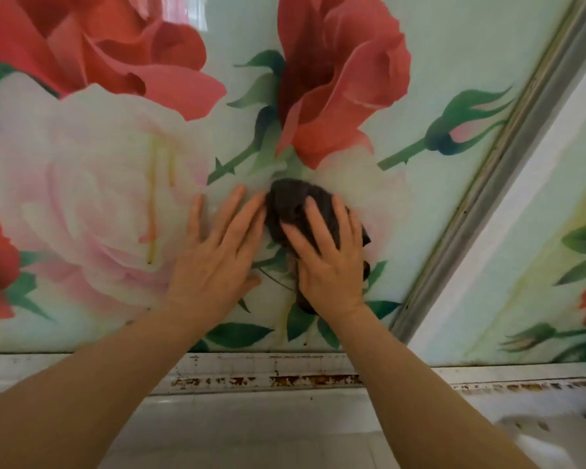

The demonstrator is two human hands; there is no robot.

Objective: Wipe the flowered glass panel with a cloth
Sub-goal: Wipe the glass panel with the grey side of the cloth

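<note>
The right hand (pixel 329 262) lies flat on a dark grey cloth (pixel 295 204), fingers spread and nearly straight, pressing the bunched cloth against the glass panel (pixel 454 45). It does not curl round the cloth; the cloth bulges out above the fingertips and shows again at the side and under the heel of the hand. The left hand (pixel 217 252) rests flat on the glass just beside it, fingers straight and slightly fanned, its fingertips near the left edge of the cloth. It holds nothing. Both bare forearms reach up from the bottom of the view.

The cloth sits low on the panel, just under a large red rose (pixel 339 79) and beside a big pale pink rose (pixel 92 184). Yellowish drip streaks (pixel 153 201) run down the pink rose, left of the left hand. Another red rose fills the top left corner.

A grey frame strip (pixel 487 198) borders the panel on the right, and a second flowered panel (pixel 538 252) lies beyond it. Below the glass runs a white ledge (pixel 268 377) with rusty chipped patches.
</note>
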